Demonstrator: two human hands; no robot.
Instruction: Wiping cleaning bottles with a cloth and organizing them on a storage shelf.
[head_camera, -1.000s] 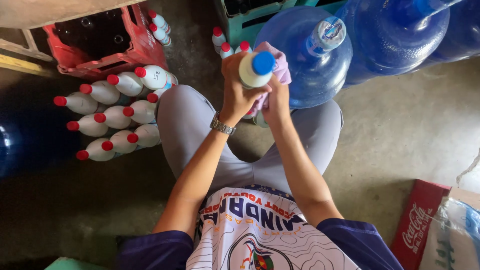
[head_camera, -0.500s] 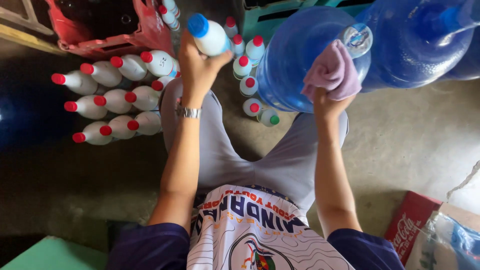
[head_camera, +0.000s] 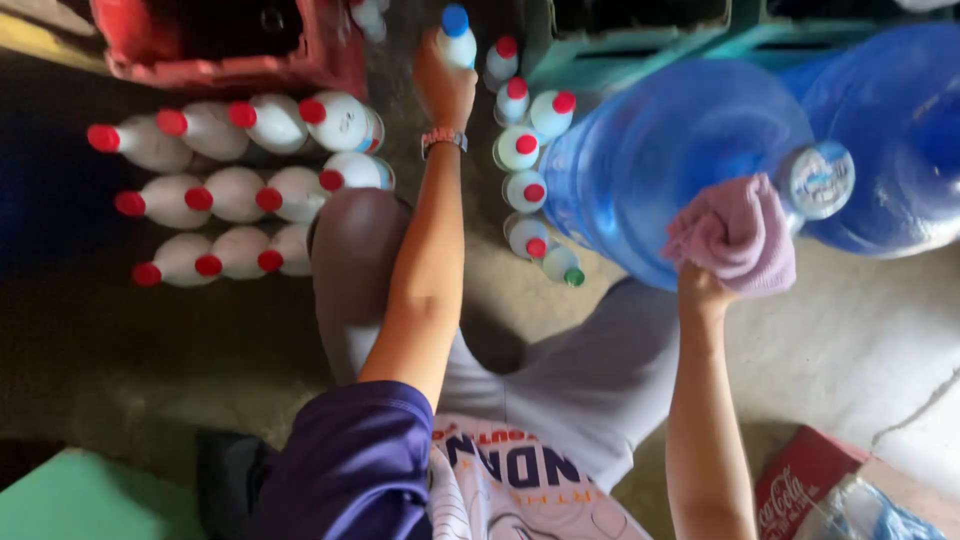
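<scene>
Nearest the camera, the person's grey-clad knees spread over a concrete floor (head_camera: 880, 340), with the purple sleeve of the left arm low in the frame. Just beyond the right knee, the right hand (head_camera: 705, 290) is raised with its fingers closed around a bunched pink cloth (head_camera: 735, 232). The cloth lies against a big blue water jug (head_camera: 660, 160), right beside the jug's capped neck. A second blue jug (head_camera: 900, 130) sits just to the right of those fingers.

Farther out, the left arm reaches forward, a watch on its wrist. The left hand (head_camera: 443, 88) grips a white bottle with a blue cap (head_camera: 456, 38), fingers wrapped around its body; the bottle stands upright, above the floor. Just right of those fingers, a cluster of white bottles with red caps (head_camera: 525, 150) stands on the floor, between the left hand and the nearer jug. To the left of the fingers, rows of similar red-capped bottles (head_camera: 235, 190) lie on their sides. Beyond them sits a red crate (head_camera: 220, 45), and a teal crate (head_camera: 640, 40) lies past the upright cluster.
</scene>
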